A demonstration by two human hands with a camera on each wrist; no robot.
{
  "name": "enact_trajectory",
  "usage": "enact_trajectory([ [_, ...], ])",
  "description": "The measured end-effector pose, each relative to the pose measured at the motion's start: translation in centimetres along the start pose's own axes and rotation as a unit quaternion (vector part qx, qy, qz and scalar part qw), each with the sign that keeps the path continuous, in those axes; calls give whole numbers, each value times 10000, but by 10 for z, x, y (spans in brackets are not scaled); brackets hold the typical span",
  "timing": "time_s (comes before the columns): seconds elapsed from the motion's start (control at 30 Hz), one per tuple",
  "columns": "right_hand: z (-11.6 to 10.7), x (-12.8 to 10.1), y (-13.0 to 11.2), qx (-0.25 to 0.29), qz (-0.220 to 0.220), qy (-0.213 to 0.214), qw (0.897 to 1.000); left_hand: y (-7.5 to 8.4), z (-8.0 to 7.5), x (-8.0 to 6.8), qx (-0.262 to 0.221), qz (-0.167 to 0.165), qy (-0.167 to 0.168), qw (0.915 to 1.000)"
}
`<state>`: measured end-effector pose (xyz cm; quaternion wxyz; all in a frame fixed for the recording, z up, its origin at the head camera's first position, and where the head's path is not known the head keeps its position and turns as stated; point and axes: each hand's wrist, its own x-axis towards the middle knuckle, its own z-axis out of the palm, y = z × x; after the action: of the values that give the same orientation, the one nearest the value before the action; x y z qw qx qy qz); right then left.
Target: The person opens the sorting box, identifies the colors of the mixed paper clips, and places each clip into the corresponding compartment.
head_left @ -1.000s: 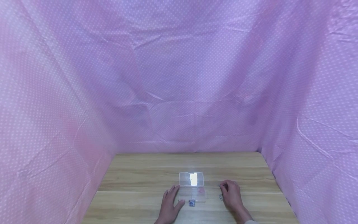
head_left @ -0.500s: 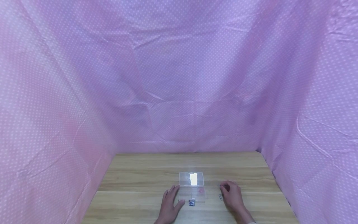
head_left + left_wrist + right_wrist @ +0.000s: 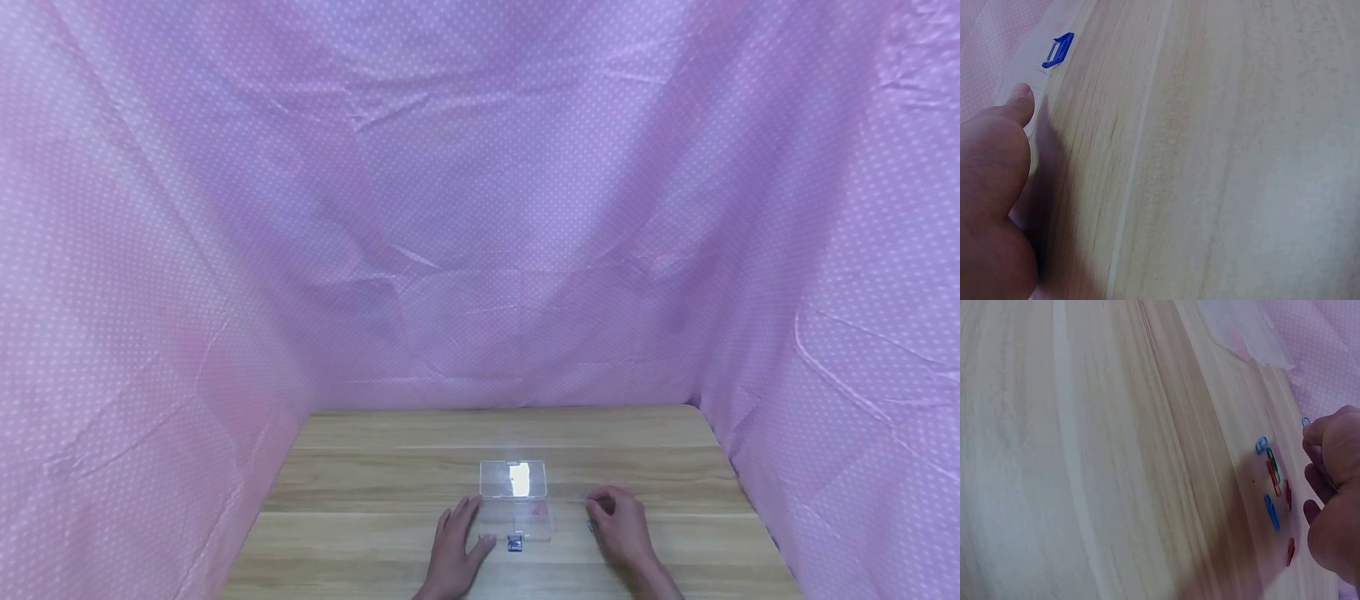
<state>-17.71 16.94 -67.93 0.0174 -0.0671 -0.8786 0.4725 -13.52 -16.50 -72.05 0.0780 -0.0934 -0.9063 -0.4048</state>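
Note:
A clear plastic box with dividers stands on the table, its clear lid folded back behind it. A blue latch is on its front edge. My left hand rests at the box's left side, thumb by the front corner and fingers along the side. To the right of the box, my right hand pinches a blue paper clip between thumb and forefinger. Below that hand, in the right wrist view, lie loose paper clips: a light blue one, a green one, a blue one and several red ones.
Something pink shows in the box's back right compartment; its kind is unclear. The wooden table is enclosed at the back and sides by a pink dotted cloth.
My right hand has shifted slightly, now covering more of the paper clips beside its thumb. The left hand and the box have stayed in place.

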Motion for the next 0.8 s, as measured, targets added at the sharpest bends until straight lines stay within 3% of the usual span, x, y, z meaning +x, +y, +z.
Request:
enact_trajectory([
  [0.3,4,-3,-9,16,-239,86,9997,0,-2,0,-285,-384,-291,9984],
  [0.8,9,-7,-25,-117,-498,35,9987,2,-2,-1,-218,-456,-250,9984],
])
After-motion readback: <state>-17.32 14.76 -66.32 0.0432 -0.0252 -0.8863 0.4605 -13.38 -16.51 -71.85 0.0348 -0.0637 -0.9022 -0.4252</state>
